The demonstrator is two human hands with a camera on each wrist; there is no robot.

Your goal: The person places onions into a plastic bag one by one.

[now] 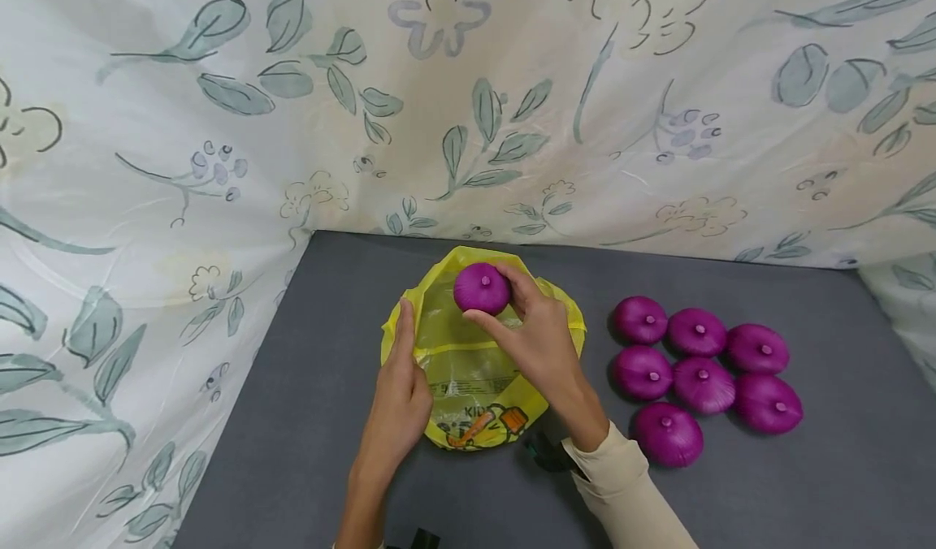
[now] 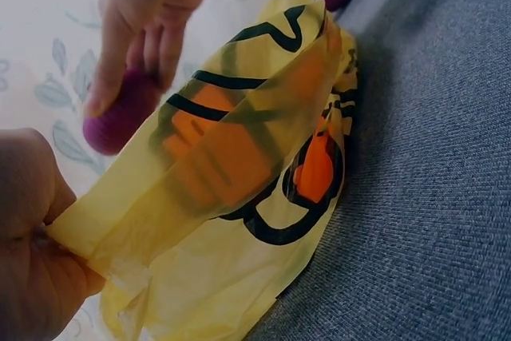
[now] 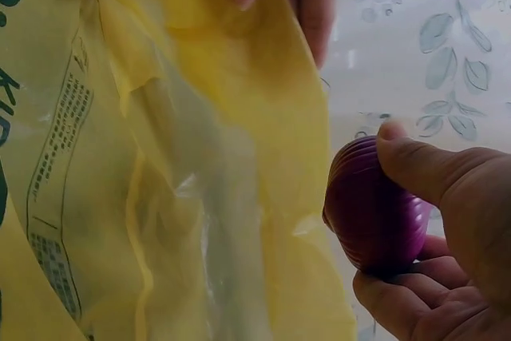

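Head: high, widest, facing forward-down, yellow printed plastic bag (image 1: 462, 362) mid-frame; left wrist: low, close, bag side-on across centre; right wrist: close, bag filling left; wrist views share bag plus round purple ribbed onion (image 3: 375, 209), upper left versus right

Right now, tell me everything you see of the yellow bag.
The yellow bag is thin, crinkled and translucent, plastic by its look, with black and orange printing that includes "KID". It sits on the gray surface, mouth open toward the head camera, and the left hand pinches its rim.
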